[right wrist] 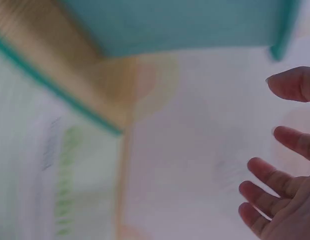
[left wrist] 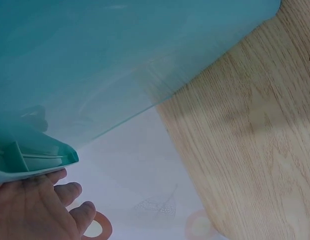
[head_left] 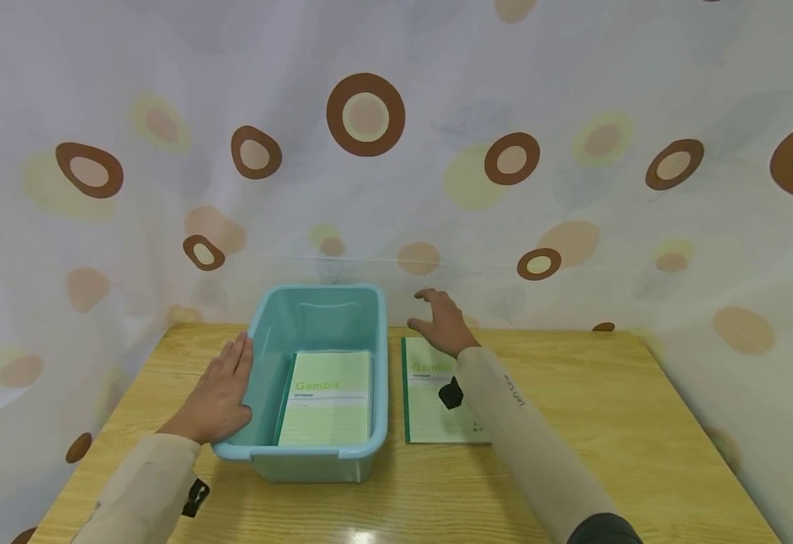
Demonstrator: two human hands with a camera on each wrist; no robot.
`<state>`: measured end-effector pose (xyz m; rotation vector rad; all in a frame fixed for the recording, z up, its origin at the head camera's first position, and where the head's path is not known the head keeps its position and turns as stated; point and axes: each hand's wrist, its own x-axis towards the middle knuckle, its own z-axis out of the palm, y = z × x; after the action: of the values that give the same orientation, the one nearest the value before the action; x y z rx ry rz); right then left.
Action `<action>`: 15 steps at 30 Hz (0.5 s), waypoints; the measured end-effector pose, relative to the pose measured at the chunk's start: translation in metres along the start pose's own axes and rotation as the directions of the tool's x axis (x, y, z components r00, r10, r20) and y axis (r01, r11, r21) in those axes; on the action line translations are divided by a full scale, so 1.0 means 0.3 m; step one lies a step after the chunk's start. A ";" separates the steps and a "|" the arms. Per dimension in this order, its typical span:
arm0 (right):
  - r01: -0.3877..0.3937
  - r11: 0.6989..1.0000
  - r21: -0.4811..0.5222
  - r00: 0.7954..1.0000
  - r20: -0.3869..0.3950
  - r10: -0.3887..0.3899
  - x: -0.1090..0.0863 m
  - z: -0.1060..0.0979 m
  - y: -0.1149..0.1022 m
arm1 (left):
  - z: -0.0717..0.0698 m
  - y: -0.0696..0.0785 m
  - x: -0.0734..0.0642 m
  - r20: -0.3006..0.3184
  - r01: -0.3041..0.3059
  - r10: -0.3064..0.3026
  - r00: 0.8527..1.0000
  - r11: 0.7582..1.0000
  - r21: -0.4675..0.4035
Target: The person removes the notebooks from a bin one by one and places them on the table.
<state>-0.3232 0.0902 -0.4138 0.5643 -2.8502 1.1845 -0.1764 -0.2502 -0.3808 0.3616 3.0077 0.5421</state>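
Note:
A light blue plastic basin [head_left: 315,468] stands on the table with a pale green notebook [head_left: 328,415] marked "Gambit" lying inside it. My left hand [head_left: 220,397] rests along the basin's left rim, fingers straight; the left wrist view shows its fingers [left wrist: 67,192] just outside the rim. To the right of the basin, a second green notebook [head_left: 430,423] lies flat on the table, partly covered by my right sleeve. Above that notebook's far end hovers my right hand [head_left: 442,321], its fingers spread and holding nothing. In the right wrist view, the fingers [right wrist: 274,177] touch nothing.
The wooden table [head_left: 573,423] ends at a patterned cloth [head_left: 430,189] that hangs behind it and along both sides. Dark straps sit on both sleeves. Bare tabletop shows to the right of the second notebook.

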 end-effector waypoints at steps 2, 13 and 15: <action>0.027 0.999 0.044 1.000 -0.016 -0.026 -0.004 -0.034 -0.067 | -0.002 0.002 -0.002 0.005 -0.003 0.003 1.000 1.000 0.014; 0.116 0.987 0.109 0.976 0.171 -0.133 -0.011 -0.043 -0.413 | -0.003 0.003 0.000 0.013 -0.017 0.017 1.000 0.999 0.031; 0.114 0.989 0.098 0.969 0.208 -0.132 -0.003 -0.013 -0.444 | -0.001 0.001 0.000 0.010 -0.018 0.018 1.000 0.999 0.029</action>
<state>-0.2792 0.0066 -0.3199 0.9121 -2.8936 1.3036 -0.1763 -0.2500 -0.3804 0.3927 3.0086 0.4976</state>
